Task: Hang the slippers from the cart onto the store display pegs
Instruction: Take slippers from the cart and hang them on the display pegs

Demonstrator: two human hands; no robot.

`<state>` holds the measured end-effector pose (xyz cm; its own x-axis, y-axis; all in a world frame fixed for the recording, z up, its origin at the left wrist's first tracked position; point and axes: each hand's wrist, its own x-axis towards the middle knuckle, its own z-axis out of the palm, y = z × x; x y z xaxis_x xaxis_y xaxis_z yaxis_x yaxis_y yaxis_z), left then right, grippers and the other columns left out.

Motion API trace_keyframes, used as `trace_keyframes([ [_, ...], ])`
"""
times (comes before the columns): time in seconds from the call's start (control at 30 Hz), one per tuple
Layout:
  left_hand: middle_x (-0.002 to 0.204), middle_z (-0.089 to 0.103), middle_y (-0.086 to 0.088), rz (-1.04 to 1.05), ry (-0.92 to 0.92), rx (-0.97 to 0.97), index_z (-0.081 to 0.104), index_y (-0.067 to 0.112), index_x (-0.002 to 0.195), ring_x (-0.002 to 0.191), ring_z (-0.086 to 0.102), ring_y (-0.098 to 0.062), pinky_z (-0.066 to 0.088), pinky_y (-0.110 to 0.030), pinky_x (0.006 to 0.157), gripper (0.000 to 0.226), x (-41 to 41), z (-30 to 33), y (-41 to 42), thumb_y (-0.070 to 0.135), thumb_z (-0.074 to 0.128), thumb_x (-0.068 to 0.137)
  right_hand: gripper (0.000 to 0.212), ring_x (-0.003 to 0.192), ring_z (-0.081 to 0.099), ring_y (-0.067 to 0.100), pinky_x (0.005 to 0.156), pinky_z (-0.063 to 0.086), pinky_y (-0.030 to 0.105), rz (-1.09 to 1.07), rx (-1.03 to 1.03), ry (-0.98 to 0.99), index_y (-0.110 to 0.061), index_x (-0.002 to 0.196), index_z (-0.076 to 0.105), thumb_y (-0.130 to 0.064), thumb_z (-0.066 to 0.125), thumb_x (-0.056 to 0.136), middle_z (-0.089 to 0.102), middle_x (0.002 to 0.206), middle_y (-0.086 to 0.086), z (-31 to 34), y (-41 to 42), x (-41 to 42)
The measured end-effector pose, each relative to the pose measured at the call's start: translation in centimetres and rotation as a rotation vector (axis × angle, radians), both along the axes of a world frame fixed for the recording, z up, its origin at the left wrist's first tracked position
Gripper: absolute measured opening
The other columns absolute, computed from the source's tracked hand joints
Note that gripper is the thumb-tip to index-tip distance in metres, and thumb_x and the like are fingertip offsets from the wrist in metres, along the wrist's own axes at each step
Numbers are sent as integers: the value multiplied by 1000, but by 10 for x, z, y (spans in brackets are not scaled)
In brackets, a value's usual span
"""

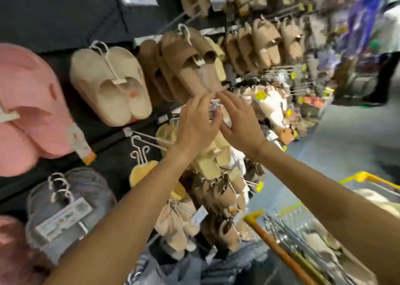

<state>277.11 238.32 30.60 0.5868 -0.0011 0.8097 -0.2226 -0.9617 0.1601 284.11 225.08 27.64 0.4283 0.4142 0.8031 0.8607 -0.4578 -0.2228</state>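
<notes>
Our left hand (pixel 195 120) and right hand (pixel 240 122), both open with fingertips at the brown slippers (pixel 190 63) (already hanging from a peg), seem to steady them; cart (pixel 281 250) waits lower right.

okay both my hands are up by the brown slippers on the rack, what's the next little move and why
Probably steady the brown slippers and check their white hanger hook sits fully on its peg. Both the left hand and right hand are open, fingertips at the pair's lower edge, gripping nothing, and the pair hangs tilted. Then reach back to the yellow cart for the next pair.
</notes>
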Motion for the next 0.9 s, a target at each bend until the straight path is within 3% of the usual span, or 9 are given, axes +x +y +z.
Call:
trace_keyframes([
  [0.13,118,65,-8,-204,286,-29,62,17,126,108,60,-32,51,-44,89,45,49,-95,-104,42,44,95,47,109,59,37,90,49,45,-204,-31,228,-6,131,58,-36,50,97,62,125,15,-87,-142,20],
  [0.33,118,66,-5,-342,703,38,62,21,123,108,63,-34,49,-44,92,54,98,-245,-235,56,37,91,49,107,62,35,89,47,39,-530,-92,689,-6,124,63,-40,49,93,67,114,18,-211,-309,24],
  [0.43,124,64,-9,-381,921,52,59,22,128,116,59,-33,48,-44,96,44,114,-300,-278,49,47,95,42,98,65,33,81,50,39,-592,-114,856,-14,113,67,-43,46,91,69,106,13,-264,-357,30],
  [0.5,127,62,-7,-379,1032,98,57,23,129,119,57,-31,46,-44,94,49,122,-332,-296,54,43,94,39,96,65,34,79,52,40,-639,-122,950,-13,106,67,-43,46,90,70,102,12,-297,-379,35],
  [0.57,117,66,-7,-369,1181,62,58,22,121,112,60,-32,50,-46,92,60,138,-368,-308,63,31,86,39,99,64,34,81,50,38,-692,-146,1059,-11,112,66,-40,51,92,69,107,12,-324,-393,42],
  [0.67,126,64,-9,-280,1403,34,53,19,128,121,58,-35,48,-48,99,58,157,-411,-314,53,41,82,33,105,62,29,82,45,33,-688,-186,1190,-8,117,66,-30,57,94,67,112,9,-358,-393,47],
  [0.77,138,57,-16,-227,1598,25,49,7,136,127,54,-38,46,-42,101,50,170,-443,-320,33,53,94,29,92,66,26,76,51,35,-652,-142,1376,-8,105,68,-33,56,94,71,99,8,-389,-378,60],
  [0.9,130,60,-12,-171,1712,45,57,10,126,123,56,-34,47,-37,100,37,176,-489,-319,29,59,94,44,66,70,25,59,55,37,-580,53,1561,-3,86,68,-42,53,98,73,75,13,-417,-347,71],
])
